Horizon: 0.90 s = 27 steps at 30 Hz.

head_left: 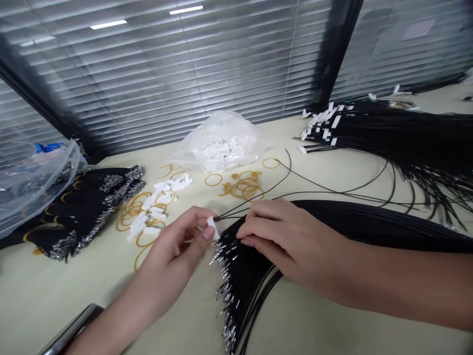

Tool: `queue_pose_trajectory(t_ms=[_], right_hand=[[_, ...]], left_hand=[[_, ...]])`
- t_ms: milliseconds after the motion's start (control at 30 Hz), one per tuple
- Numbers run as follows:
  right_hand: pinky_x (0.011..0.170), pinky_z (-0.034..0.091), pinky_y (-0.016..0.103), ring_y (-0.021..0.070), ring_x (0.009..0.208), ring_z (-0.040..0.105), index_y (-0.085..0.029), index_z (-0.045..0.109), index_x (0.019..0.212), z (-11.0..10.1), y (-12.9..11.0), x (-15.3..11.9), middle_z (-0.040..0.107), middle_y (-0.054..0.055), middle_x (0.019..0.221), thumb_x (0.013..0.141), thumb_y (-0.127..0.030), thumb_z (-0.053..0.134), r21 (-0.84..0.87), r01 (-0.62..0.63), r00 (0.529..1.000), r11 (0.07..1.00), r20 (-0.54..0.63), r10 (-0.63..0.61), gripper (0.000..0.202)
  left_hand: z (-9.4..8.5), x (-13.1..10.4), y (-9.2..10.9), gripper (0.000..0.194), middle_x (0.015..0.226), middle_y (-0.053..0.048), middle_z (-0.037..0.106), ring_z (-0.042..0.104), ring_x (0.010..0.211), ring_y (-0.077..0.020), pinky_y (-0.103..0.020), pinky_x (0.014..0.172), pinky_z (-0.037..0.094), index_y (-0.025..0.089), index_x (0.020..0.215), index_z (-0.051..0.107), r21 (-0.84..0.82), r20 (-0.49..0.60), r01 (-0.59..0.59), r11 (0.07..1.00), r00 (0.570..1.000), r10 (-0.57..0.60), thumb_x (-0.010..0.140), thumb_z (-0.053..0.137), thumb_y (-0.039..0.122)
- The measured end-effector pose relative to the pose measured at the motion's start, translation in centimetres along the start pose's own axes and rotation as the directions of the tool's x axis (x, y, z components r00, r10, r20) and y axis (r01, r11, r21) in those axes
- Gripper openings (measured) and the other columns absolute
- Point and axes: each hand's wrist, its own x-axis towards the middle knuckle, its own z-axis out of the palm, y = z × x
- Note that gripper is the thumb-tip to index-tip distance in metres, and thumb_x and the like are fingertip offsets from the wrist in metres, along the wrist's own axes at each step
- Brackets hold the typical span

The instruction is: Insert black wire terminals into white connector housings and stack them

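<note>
Between the thumb and fingers of my left hand point(184, 242) is a small white connector housing point(214, 228), pinched near its lower end. A few thin black wires run from it to the right. My right hand point(288, 235) lies over a thick bundle of black wires point(254, 261), its fingers curled together on wires near the bundle's left end. Exactly which wires its fingertips grip is hidden. Bare silvery terminals point(228, 291) fan out along that end, just below the connector housing.
Loose white housings point(157, 212) and yellow rubber bands point(244, 186) lie behind my hands. A clear bag of white parts point(225, 143) stands by the blinds. Banded wire bundles point(84, 207) lie left; finished-looking wires with white ends point(325, 123) lie right. A dark device point(74, 328) sits front left.
</note>
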Motion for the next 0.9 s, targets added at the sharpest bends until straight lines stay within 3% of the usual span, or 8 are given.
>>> queue_pose_trajectory(t_ms=[267, 433, 533, 700, 900], right_hand=[[0.063, 0.038, 0.023, 0.0097, 0.067, 0.048, -0.015, 0.058, 0.077, -0.20, -0.83, -0.02, 0.053, 0.000, 0.073, 0.089, -0.016, 0.045, 0.166, -0.022, 0.996, 0.986, -0.084, 0.036, 0.017], [0.062, 0.037, 0.025, 0.0114, 0.067, 0.050, -0.015, 0.062, 0.079, 0.43, -0.38, -0.11, 0.057, 0.000, 0.072, 0.084, -0.011, 0.050, 0.072, -0.026, 0.994, 0.997, -0.107, 0.034, 0.013], [0.063, 0.036, 0.026, 0.0119, 0.068, 0.049, -0.016, 0.061, 0.079, 0.52, -0.10, -0.06, 0.055, -0.001, 0.072, 0.084, -0.012, 0.049, 0.043, -0.101, 0.991, 0.994, -0.082, 0.105, 0.014], [0.067, 0.034, 0.026, 0.0105, 0.074, 0.049, -0.017, 0.058, 0.076, 0.38, -0.09, 0.12, 0.054, -0.003, 0.075, 0.085, -0.016, 0.049, 0.152, -0.193, 0.973, 0.969, -0.096, 0.209, 0.013], [0.066, 0.032, 0.025, 0.0092, 0.069, 0.047, -0.016, 0.054, 0.071, 0.53, -0.03, 0.19, 0.052, -0.004, 0.070, 0.083, -0.014, 0.050, 0.188, -0.199, 0.963, 0.962, -0.147, 0.228, 0.013]], left_hand=[[0.05, 0.00, 0.13, 0.016, 0.064, 0.004, 0.047, 0.039, 0.057, -0.0132, -0.023, 0.047, 0.030, 0.025, 0.091, 0.050, 0.119, -0.055, 0.012, 0.993, 0.998, -0.005, 0.083, 0.048, 0.039], [0.04, -0.03, 0.17, 0.014, 0.069, 0.003, 0.051, 0.043, 0.059, -0.0125, -0.022, 0.048, 0.032, 0.025, 0.091, 0.052, 0.158, -0.112, 0.002, 0.987, 0.994, 0.016, 0.083, 0.049, 0.036], [0.11, -0.04, 0.21, 0.013, 0.070, 0.003, 0.051, 0.043, 0.059, -0.0118, -0.021, 0.049, 0.033, 0.025, 0.090, 0.053, 0.140, -0.130, 0.005, 0.990, 0.991, 0.014, 0.082, 0.050, 0.035], [0.24, -0.06, 0.16, 0.012, 0.070, 0.004, 0.049, 0.042, 0.062, -0.0112, -0.019, 0.051, 0.033, 0.026, 0.089, 0.052, 0.050, -0.115, 0.040, 0.998, 0.993, -0.033, 0.081, 0.052, 0.035], [0.11, 0.03, 0.18, 0.015, 0.067, 0.004, 0.048, 0.039, 0.060, -0.0118, -0.021, 0.051, 0.031, 0.026, 0.090, 0.051, -0.054, -0.047, 0.083, 0.995, 0.995, -0.086, 0.080, 0.052, 0.038]])
